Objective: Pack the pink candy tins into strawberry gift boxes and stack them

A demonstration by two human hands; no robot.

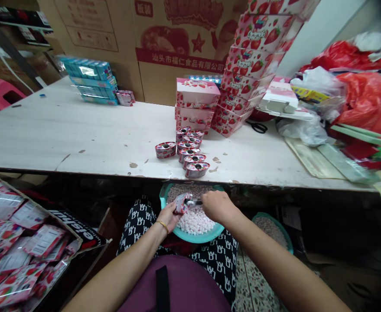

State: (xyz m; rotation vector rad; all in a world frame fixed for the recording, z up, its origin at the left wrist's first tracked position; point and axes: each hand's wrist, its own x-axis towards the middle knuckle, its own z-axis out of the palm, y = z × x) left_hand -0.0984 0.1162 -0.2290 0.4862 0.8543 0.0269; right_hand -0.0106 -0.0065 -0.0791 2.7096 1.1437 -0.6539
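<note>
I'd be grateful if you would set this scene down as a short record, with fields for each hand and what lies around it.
Left hand: holds a strawberry-print cup
Right hand: holds a metal scoop
Below hands: teal basin of pale pink candies
On table: strawberry-print cups, pink strawberry boxes
Floor: second teal basin
Left side: carton of strawberry packets

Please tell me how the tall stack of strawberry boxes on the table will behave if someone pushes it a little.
The tall stack of strawberry-printed boxes would probably tip easily, because it leans and rises high on a narrow base. The boxes look like thin card, so they are likely light for their size and may dent if squeezed.
</note>
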